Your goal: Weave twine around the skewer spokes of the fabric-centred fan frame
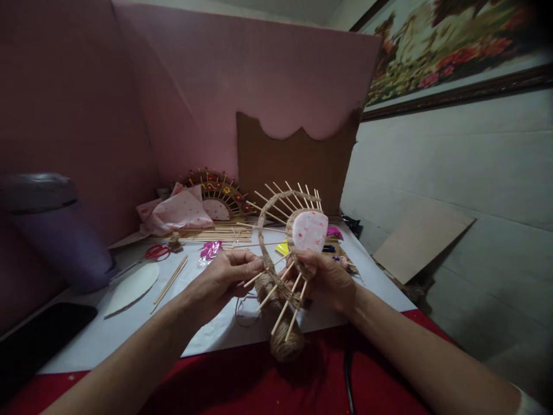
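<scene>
A fan-shaped craft piece [298, 230] of wooden sticks around a pink spotted oval is held up over the table. My right hand [328, 279] is closed on its lower edge from behind. My left hand [227, 276] pinches the jute twine [265, 259] that is woven between the sticks on the left side. A roll of jute twine [283, 334] lies on the table just below both hands.
White sheet [142, 328] over a red cloth [242, 380]. Red scissors [155, 252], loose sticks [170, 279], a white oval cutout [132, 285], a stick bundle [220, 233], a finished fan [218, 199], pink cloth [177, 213], a purple bin [52, 230], a phone [38, 340], cardboard [298, 158].
</scene>
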A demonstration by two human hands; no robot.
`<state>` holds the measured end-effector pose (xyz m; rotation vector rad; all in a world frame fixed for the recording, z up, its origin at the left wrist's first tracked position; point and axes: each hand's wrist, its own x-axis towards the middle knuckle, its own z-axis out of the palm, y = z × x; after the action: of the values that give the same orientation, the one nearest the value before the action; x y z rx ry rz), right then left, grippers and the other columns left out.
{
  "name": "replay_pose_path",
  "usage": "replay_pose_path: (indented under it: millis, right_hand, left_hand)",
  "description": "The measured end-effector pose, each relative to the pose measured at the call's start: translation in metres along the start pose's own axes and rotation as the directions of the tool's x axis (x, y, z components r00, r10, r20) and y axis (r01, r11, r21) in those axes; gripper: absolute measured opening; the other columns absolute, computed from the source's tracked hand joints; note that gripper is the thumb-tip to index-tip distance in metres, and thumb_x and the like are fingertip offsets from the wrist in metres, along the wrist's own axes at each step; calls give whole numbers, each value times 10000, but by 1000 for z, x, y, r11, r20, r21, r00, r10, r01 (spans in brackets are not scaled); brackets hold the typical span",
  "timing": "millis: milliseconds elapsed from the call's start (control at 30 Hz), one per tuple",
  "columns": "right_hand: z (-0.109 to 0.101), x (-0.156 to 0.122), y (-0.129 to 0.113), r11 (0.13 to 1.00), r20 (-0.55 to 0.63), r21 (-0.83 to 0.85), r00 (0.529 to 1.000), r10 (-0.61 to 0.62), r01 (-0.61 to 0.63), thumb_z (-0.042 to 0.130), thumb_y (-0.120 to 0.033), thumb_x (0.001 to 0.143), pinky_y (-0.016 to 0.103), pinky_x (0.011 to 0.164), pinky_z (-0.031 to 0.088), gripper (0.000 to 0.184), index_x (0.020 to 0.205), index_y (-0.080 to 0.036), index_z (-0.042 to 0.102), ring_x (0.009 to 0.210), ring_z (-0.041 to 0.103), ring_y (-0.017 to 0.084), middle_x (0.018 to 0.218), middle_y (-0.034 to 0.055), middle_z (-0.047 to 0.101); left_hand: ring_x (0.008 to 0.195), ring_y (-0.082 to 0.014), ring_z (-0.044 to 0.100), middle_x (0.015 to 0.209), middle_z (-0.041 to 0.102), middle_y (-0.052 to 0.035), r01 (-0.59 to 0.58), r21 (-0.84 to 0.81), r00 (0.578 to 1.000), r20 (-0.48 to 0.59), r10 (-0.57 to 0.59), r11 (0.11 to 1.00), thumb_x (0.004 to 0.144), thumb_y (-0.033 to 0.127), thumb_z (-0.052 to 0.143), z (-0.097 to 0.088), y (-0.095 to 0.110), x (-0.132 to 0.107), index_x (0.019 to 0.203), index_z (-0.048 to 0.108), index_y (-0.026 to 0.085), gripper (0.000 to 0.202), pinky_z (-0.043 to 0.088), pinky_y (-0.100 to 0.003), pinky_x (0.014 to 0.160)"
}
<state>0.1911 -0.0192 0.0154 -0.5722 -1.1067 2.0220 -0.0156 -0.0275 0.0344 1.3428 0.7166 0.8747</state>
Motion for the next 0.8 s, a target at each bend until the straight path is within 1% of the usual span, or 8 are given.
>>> replay_pose_path:
  millis: [67,133,267,367,467,533,667,800]
  right_hand:
    - [0,0,1,1000,4,0,1000,-1,1,564,-342,761,244,621,477,213,744,-131,589,615,601,120,688,42,644]
    - [1,0,2,1000,9,-15,1000,0,0,574,-348,748,247,623,479,226,751,-123,590,615,601,124,674,43,636]
    - [-1,1,4,999,22,-48,1000,1,0,577,-351,731,243,606,482,243,760,-111,592,608,602,125,694,57,642]
    - [-3,2,4,998,28,-57,1000,7,-5,567,-349,742,252,621,482,252,784,-102,597,621,604,129,714,67,644]
    - [-4,2,4,998,36,-66,999,14,-12,564,-358,751,267,636,482,250,765,-110,592,639,609,138,734,72,647]
    - [-3,2,4,998,35,-61,999,16,-14,558,-364,756,275,640,483,244,747,-121,584,646,615,145,738,68,650]
    - [-2,1,5,997,22,-71,1000,12,-10,557,-361,747,283,638,489,248,782,-117,589,630,619,151,713,66,655]
    - [-1,1,5,998,19,-70,1000,7,-5,541,-351,757,269,628,487,248,777,-110,596,625,618,145,710,72,660]
  left_hand:
    - [445,-56,258,489,388,64,-15,38,999,-44,16,999,727,328,647,0,0,1,587,515,150,262,139,-249,459]
    - [436,-55,241,467,364,72,-20,81,997,-75,26,997,708,338,662,1,0,2,562,502,151,285,130,-247,453]
    - [424,-53,211,441,316,84,-40,129,994,-91,52,991,709,357,656,4,-4,4,537,472,157,322,112,-247,442]
    - [407,-50,211,430,321,86,-39,155,987,-147,63,987,695,371,664,5,-5,4,543,504,156,308,106,-243,427]
    - [389,-46,211,417,326,89,-28,172,980,-189,61,985,672,384,679,6,-4,5,566,548,155,284,103,-235,413]
    - [384,-43,217,413,330,90,-29,176,977,-201,65,984,661,386,687,6,-2,5,568,562,153,280,108,-230,410]
    - [389,-38,236,423,350,85,-36,176,974,-215,74,984,653,373,694,7,-1,5,551,565,150,277,128,-221,409]
    - [401,-41,251,434,362,82,-40,196,971,-222,84,980,658,375,687,6,-3,5,555,558,151,279,149,-215,412]
